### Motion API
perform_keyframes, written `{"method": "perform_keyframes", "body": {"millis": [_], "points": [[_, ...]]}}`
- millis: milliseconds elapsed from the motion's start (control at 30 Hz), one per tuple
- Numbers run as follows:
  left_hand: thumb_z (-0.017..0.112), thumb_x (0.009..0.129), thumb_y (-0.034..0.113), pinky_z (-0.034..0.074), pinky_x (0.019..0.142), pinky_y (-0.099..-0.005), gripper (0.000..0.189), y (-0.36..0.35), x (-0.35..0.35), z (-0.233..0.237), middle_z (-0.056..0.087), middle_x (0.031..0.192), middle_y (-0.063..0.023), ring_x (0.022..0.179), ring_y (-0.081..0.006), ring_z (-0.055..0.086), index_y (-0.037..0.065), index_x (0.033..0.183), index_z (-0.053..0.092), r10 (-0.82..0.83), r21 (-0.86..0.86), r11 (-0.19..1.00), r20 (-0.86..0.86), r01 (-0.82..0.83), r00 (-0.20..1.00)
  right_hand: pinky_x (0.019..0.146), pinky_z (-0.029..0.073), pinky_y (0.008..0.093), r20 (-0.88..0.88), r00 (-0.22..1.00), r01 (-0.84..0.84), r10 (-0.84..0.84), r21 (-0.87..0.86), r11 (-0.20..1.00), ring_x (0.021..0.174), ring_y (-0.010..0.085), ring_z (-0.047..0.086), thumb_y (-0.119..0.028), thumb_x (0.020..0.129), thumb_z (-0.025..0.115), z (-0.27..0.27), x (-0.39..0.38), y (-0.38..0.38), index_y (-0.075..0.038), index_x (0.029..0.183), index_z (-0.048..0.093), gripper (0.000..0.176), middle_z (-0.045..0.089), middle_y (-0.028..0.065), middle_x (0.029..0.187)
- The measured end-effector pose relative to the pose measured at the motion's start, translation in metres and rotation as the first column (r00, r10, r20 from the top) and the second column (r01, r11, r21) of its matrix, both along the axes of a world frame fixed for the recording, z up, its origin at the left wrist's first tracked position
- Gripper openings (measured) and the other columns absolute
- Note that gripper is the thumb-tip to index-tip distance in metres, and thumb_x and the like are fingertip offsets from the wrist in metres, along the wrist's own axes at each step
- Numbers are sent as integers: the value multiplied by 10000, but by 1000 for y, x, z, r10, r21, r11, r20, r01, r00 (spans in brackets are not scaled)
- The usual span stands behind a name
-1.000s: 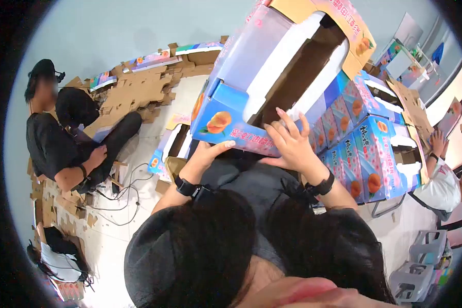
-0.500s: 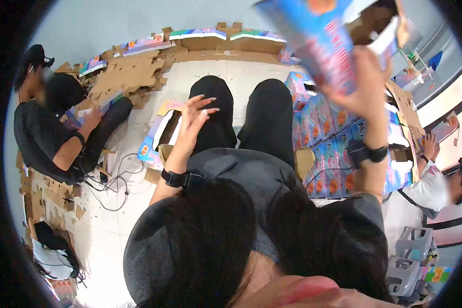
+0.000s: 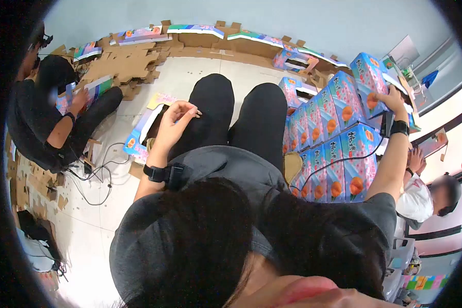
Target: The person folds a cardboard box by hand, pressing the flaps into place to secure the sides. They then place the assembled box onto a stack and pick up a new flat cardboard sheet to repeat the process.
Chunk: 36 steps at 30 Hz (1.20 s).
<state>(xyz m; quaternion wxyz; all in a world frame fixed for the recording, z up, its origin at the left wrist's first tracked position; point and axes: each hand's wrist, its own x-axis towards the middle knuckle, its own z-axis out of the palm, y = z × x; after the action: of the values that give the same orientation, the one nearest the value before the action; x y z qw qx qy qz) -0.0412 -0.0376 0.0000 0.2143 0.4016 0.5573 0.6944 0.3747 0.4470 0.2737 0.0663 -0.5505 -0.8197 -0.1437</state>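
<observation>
My right hand [image 3: 393,100] is closed on the near side of a blue-and-pink printed carton [image 3: 365,77] with peach pictures. This carton sits at the far right end of a stack of matching cartons [image 3: 335,168], its fingers partly hidden by the angle. My left hand [image 3: 178,117] hovers beside my left thigh, fingers curled in towards the thumb, and nothing shows in it. Below and left of it lies an open printed box [image 3: 137,141] with a white inner flap, partly hidden by my forearm.
Flattened brown cardboard [image 3: 126,69] covers the floor at the far left. A person in black [image 3: 41,123] sits at the left with a printed box; another in white [image 3: 416,197] is at the right. Cables [image 3: 105,177] lie on the floor.
My right hand has brought the carton down from in front of me onto the stack at the right. The fingers of my left hand have curled in from a spread pose.
</observation>
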Motion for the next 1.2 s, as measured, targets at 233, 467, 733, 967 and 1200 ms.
{"method": "perform_keyframes", "body": {"millis": [233, 467, 733, 967, 1200], "points": [[577, 961, 109, 490, 851, -283, 104, -10, -6, 4, 665, 944, -81, 892, -148, 623, 12, 998, 591, -4, -9, 1000, 63, 5, 998, 975, 437, 369, -317, 944, -200, 91, -330, 923, 1158, 305, 567, -491, 592, 781, -28, 5, 26, 81, 1326, 471, 981, 579, 215, 1264], [573, 954, 112, 481, 862, -281, 118, -15, -15, -4, 651, 951, -61, 909, -138, 615, 8, 1003, 598, 72, 13, 997, 65, -73, 995, 930, 459, 335, -332, 938, -225, 95, -378, 898, 1087, 249, 595, -467, 644, 769, -25, -1, 22, 60, 1319, 489, 901, 607, 180, 1220], [604, 951, 174, 501, 840, -280, 235, -25, -33, -13, 667, 997, -72, 934, -146, 630, 18, 1126, 590, 201, 1, 979, 113, -203, 973, 1076, 300, 550, 338, 938, -215, 75, 399, 891, 1346, 368, 381, -580, 751, 693, -44, -87, -36, -60, 1403, 437, 873, 424, 217, 1440], [629, 934, 223, 461, 899, -282, 294, -64, -56, -4, 664, 1062, -98, 992, -164, 635, 33, 1153, 579, 404, -138, 912, 148, -386, 903, 1051, 379, 438, 18, 318, -925, 948, -211, 315, 1230, 387, 481, -504, 816, 674, -153, -266, -175, -63, 1229, 610, 608, 559, 229, 1264], [637, 918, 241, 486, 798, -290, 326, -134, -116, -85, 690, 1048, -120, 940, -165, 653, 11, 1145, 588, 616, -477, 711, 69, -516, 785, 918, 467, 417, -56, 497, -772, 866, -484, 411, 1052, 352, 594, -449, 832, 673, -224, -306, -149, -8, 1087, 637, 511, 641, 187, 1076]]}}
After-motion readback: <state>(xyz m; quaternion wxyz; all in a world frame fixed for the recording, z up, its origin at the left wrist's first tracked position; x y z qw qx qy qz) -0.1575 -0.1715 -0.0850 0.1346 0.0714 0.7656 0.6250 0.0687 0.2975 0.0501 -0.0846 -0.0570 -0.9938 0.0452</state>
